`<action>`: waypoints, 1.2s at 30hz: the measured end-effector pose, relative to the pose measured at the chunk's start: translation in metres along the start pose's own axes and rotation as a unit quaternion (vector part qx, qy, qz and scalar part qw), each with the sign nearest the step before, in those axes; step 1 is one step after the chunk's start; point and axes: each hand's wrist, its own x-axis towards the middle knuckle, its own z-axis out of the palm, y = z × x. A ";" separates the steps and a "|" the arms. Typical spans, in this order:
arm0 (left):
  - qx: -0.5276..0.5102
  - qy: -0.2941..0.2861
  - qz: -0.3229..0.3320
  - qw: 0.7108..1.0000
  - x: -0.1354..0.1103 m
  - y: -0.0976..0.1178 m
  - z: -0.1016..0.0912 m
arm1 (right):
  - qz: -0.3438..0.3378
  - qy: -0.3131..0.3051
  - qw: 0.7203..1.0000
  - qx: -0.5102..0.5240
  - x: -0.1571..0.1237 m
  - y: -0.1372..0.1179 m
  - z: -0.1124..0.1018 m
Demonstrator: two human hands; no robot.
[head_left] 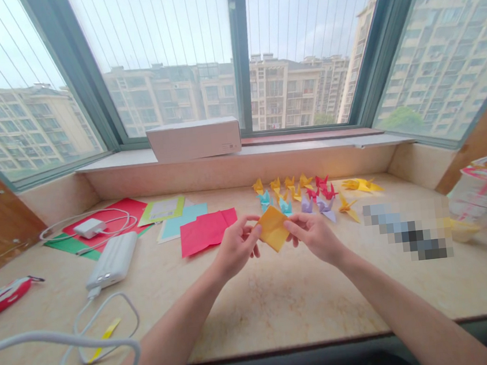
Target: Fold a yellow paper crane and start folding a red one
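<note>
Single head-worn view, above and just behind the near edge of the stone counter [278, 312], facing forward and down across it, close over the left hand [235, 247] and right hand [314, 236], wide-angle, taking in the counter's full width

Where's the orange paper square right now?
In the head view, the orange paper square is pinched between the left hand and right hand, right of the pink paper and below the origami cranes.
</note>
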 end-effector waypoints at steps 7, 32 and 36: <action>0.007 0.003 0.000 1.000 0.000 0.001 -0.001 | -0.002 -0.006 1.000 -0.005 0.000 0.000 0.001; -0.072 0.040 -0.002 0.997 0.001 0.005 0.003 | -0.086 0.056 0.994 -0.024 -0.003 0.001 0.003; -0.072 0.104 -0.007 0.992 0.005 0.003 -0.002 | -0.075 0.045 0.995 -0.050 -0.004 0.001 0.004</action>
